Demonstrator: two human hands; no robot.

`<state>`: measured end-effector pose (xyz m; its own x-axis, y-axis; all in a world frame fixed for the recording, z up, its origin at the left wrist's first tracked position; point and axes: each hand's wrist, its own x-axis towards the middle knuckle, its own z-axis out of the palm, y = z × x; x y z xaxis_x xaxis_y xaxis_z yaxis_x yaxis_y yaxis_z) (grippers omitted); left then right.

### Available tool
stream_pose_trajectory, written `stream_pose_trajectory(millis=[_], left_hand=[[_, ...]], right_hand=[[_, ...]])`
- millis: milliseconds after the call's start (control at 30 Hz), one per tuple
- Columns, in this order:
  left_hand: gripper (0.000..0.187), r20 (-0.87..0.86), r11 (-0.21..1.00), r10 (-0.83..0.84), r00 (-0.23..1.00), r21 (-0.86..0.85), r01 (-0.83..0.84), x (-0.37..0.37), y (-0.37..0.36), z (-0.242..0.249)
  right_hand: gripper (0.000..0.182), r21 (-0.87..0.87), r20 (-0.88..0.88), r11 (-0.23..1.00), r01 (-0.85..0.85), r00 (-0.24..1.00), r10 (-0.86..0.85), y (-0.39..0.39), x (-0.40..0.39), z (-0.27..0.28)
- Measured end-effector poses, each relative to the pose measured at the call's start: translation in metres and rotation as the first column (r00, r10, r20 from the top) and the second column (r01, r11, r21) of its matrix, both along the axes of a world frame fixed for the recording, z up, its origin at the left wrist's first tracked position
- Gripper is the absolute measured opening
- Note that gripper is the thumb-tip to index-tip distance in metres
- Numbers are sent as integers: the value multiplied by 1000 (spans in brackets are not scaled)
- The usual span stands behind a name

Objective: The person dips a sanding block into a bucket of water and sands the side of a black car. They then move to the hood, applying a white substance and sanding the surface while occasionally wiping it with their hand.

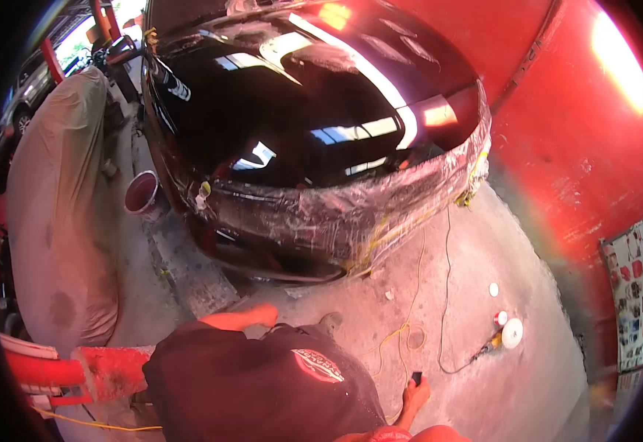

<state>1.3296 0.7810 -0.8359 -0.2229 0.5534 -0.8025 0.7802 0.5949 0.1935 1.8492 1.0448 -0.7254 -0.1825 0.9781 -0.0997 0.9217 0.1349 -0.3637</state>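
Note:
A dark shirt (262, 387) with a red and white print fills the bottom of the view. My right hand (412, 401) is low on the right, its fingers closed around a small black object (416, 378), held over the floor close to a thin yellow cord (393, 340). Left of centre, my left hand (265, 315) shows at the end of a forearm just past the shirt; its fingers are not distinct. Beyond it stands a glossy black car (262, 140), its near lower edge wrapped in whitish film (314, 217).
A power tool with a white round pad (512, 334) lies on the floor, beside a red and white round item (501, 318) and a white disc (493, 289). A bucket (142, 193) and something under a beige cover (60, 221) stand left. A red wall (564, 132) rises right.

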Motion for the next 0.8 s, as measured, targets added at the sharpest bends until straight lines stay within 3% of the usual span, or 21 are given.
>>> stream_pose_trajectory(millis=[100,133,167,233,300,333,367,433,533,667,800], left_hand=[[32,236,982,-190,953,30,188,15,11,7],[37,269,981,-193,944,69,181,25,7,-12],[39,279,975,-185,942,-67,211,36,11,-19],[43,324,988,-97,941,-87,132,49,12,-21],[44,337,988,14,942,-152,40,61,30,-24],[45,346,982,72,936,-190,-5,74,36,-24],[45,355,972,130,926,-231,-48,91,42,-24],[46,369,946,242,898,-297,-133,126,70,-23],[42,133,988,145,980,-65,-138,145,124,-4],[41,-14,883,463,886,91,-460,141,184,54],[42,20,754,637,770,188,-629,122,249,176]], right_hand=[[47,-89,-122,991,104,986,-114,61,14,8],[45,-117,-164,987,107,978,-126,83,13,11],[44,-148,-204,983,107,969,-136,102,7,18],[42,-240,-291,966,98,942,-168,147,0,12],[40,-352,-376,933,76,901,-216,207,13,-49],[38,-256,-358,967,3,929,-98,233,4,-51],[39,-338,-401,940,-39,910,-106,256,1,-50],[39,-474,-482,870,-134,867,-129,308,-46,3],[39,-267,-465,897,-351,863,199,400,-65,-10],[32,-408,-601,793,-452,787,139,489,-116,25],[30,-524,-729,577,-627,680,77,528,-185,100]])
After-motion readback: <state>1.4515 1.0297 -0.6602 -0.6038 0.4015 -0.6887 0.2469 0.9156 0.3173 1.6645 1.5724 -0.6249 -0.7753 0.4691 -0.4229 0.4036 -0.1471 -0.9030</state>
